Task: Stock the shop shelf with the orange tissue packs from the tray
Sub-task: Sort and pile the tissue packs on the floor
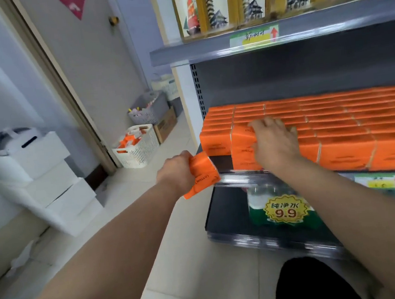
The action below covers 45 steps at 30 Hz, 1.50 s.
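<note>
While left hand [178,169] fingers clasp a glossy orange pack [202,174], right hand [272,142] fingers splayed on shelved blocky packs [360,132].

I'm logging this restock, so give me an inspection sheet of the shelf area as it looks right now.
Surface: grey middle shelf, nearly filled.
Job's things: rows of orange tissue packs on the shelf; one loose pack held off the shelf's left end.
Clutter: white basket on the floor holding more orange packs; grey basket behind it.
Grippers: left hand grips the loose pack; right hand lies on the shelved packs.
Cables: nothing seen.
Surroundings: bottled water pack on the shelf below; stacked white boxes at left.
</note>
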Tool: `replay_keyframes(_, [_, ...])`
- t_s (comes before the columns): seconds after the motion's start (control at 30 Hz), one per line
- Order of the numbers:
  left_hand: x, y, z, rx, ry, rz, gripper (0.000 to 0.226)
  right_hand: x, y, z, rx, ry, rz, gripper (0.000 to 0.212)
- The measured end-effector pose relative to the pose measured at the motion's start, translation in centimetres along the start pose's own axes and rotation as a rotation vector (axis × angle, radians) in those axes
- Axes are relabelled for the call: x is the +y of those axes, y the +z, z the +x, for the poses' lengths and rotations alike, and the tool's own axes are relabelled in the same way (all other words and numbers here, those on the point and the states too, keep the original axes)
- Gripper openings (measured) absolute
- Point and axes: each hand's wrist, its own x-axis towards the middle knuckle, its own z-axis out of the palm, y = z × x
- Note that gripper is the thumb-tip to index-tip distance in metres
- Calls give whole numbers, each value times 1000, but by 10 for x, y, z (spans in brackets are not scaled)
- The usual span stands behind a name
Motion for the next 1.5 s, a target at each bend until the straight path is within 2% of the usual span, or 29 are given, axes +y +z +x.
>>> replay_keyframes(0.2, [24, 11, 89, 112, 108, 77, 44, 26, 8, 59, 101, 109, 2, 56])
replay_keyframes(0.37, [31, 32, 137, 60, 159, 158, 49, 40, 30, 73, -24, 80, -14, 61])
replay_keyframes(0.47, [33, 47, 153, 62, 191, 174, 48, 39, 38, 73, -20, 58, -32, 61])
replay_keyframes(0.63, [31, 69, 169, 137, 280, 104, 40, 32, 36, 76, -6, 52, -35, 64])
replay_keyframes(0.73, [22, 74, 168, 165, 326, 34, 39, 20, 34, 77, -3, 21, 22, 56])
replay_keyframes(0.83, [1, 68, 159, 179, 294, -33, 53, -5, 34, 81, 23, -16, 130, 53])
replay_keyframes(0.93, [-25, 58, 150, 217, 159, -82, 67, -40, 42, 88, -9, -82, 247, 51])
replay_keyframes(1.07, [-54, 44, 142, 259, -4, -362, 66, -80, 64, 90, -102, -163, 274, 50])
replay_keyframes(1.2, [-62, 41, 134, 208, -1, -477, 66, -89, 92, 83, -193, -225, 162, 49])
replay_keyframes(1.3, [-55, 44, 127, 70, 66, -496, 60, -82, 109, 78, -190, -207, 97, 49])
replay_keyframes(1.37, [-47, 52, 127, 6, 127, -440, 47, -75, 115, 76, -155, -185, 53, 48])
replay_keyframes(1.43, [-38, 61, 129, 0, 171, -379, 31, -67, 119, 73, -132, -182, 22, 48])
replay_keyframes(1.5, [-30, 70, 132, 6, 155, -335, 27, -61, 121, 70, -116, -199, -1, 51])
